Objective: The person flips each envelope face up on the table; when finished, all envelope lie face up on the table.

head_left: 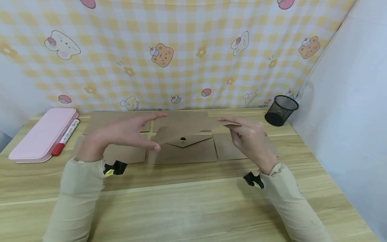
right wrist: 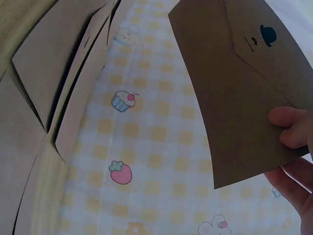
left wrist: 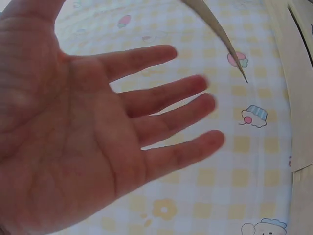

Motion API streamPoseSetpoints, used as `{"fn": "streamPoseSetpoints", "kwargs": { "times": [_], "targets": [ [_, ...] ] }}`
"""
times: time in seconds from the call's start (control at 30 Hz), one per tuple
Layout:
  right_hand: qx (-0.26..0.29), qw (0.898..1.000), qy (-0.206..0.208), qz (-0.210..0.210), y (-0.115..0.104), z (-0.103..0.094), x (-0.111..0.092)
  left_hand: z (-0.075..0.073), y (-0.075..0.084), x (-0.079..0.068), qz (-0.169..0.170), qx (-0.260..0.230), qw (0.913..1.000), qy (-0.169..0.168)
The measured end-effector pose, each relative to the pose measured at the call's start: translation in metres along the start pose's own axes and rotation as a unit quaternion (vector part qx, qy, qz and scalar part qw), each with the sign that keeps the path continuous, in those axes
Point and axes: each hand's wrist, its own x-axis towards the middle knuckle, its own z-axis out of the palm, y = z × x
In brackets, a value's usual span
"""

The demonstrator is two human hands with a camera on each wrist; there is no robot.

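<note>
My right hand pinches a brown kraft envelope by one end, thumb on one face and fingers on the other. The envelope is up off the table, and its flap bears a dark hat and moustache print in the right wrist view. Fingers spread and nothing in its grasp, my left hand hovers near the other end of the envelope, apart from it. Beneath both hands, several more brown envelopes lie in two rows, among them a front middle one and a front left one.
A pink case lies at the table's left, with a red-and-white marker along its side. Toward the back right stands a black mesh pen cup. A yellow checked cloth hangs behind the wooden table.
</note>
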Motion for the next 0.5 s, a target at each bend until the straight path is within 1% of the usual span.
{"fn": "streamPoseSetpoints", "kwargs": {
  "times": [0.07, 0.13, 0.23, 0.3, 0.37, 0.4, 0.5],
  "targets": [
    [-0.01, 1.0, -0.006, 0.006, 0.002, -0.002, 0.0, -0.003, 0.0, -0.001, 0.006, -0.009, 0.9993, 0.036],
    [-0.011, 1.0, -0.001, 0.008, 0.003, -0.004, 0.001, -0.006, 0.001, -0.003, 0.008, -0.03, 0.9964, 0.079],
    [0.0, 1.0, 0.025, 0.01, 0.006, -0.003, 0.002, -0.011, 0.001, -0.005, 0.011, -0.068, 0.9868, 0.146],
    [0.008, 0.999, 0.046, 0.012, 0.006, -0.002, 0.003, -0.014, 0.001, -0.006, 0.016, -0.086, 0.979, 0.184],
    [0.012, 0.998, 0.064, 0.016, 0.007, -0.001, 0.004, -0.014, -0.001, -0.005, 0.032, -0.094, 0.9727, 0.21],
    [0.011, 0.997, 0.069, 0.017, 0.007, -0.001, 0.004, -0.014, -0.002, -0.004, 0.043, -0.095, 0.9706, 0.217],
    [0.01, 0.997, 0.075, 0.018, 0.008, 0.0, 0.004, -0.013, -0.005, -0.001, 0.08, -0.089, 0.9669, 0.226]
  ]
}}
